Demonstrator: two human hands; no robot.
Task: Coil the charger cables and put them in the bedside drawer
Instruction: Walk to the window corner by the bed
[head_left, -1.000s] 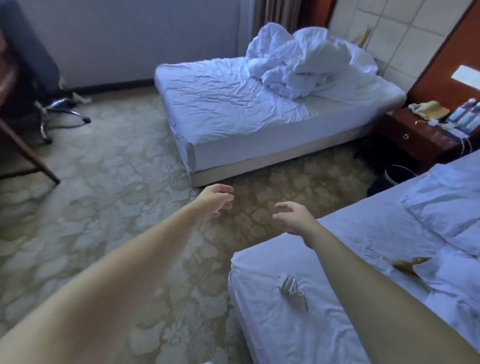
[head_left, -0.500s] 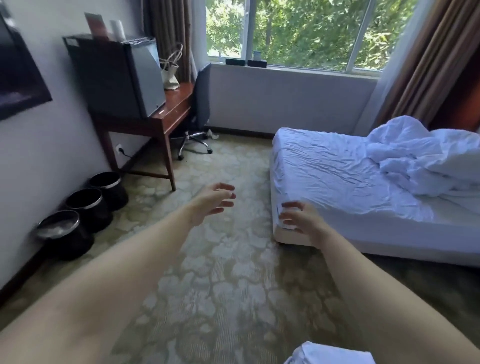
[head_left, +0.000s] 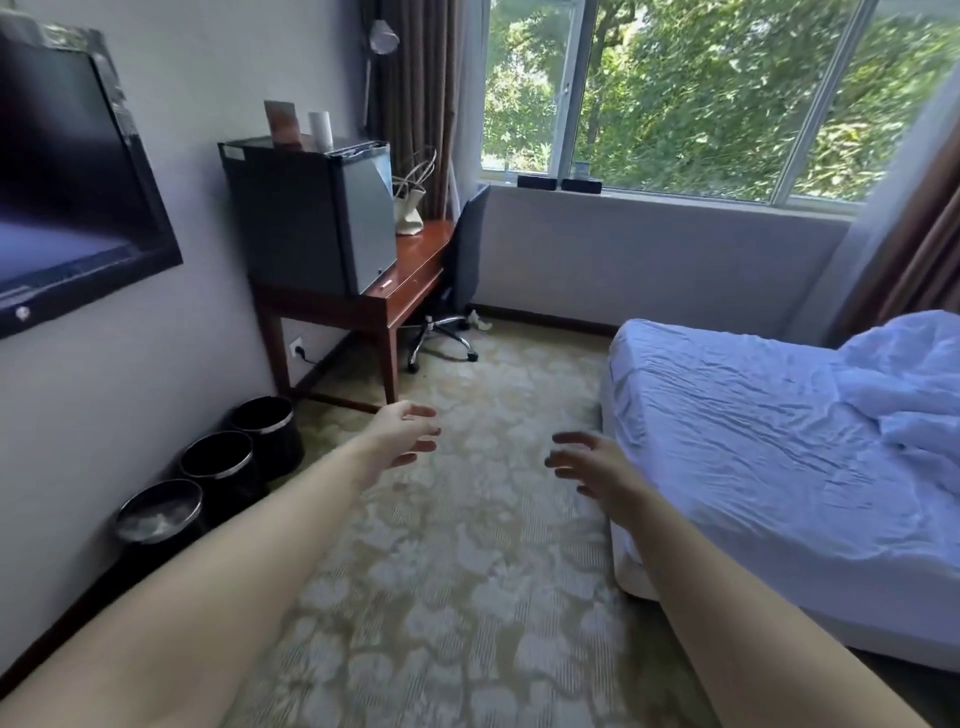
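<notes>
Patterned carpet (head_left: 467, 571) fills the middle of a hotel room, a clear lane running from the camera to the wall under the window (head_left: 701, 93). Where the cables and drawer are cannot be told from this view. Both arms reach forward over that lane: the left hand (head_left: 402, 434) is loosely open with fingers slightly bent, and the right hand (head_left: 592, 465) has its fingers spread. Neither holds anything, and they are apart from each other. The right hand is near the foot corner of the bed (head_left: 753, 441), whose edge borders the lane on the right. Three black bins (head_left: 218, 462) line the left wall, just beside the desk (head_left: 410, 270) leg. A fridge (head_left: 311, 218) stands on the desk, a chair (head_left: 457, 270) is tucked at its far end, and a TV (head_left: 67, 176) hangs on the wall. The card (head_left: 282, 122) on top of the fridge is too blurred to read.
</notes>
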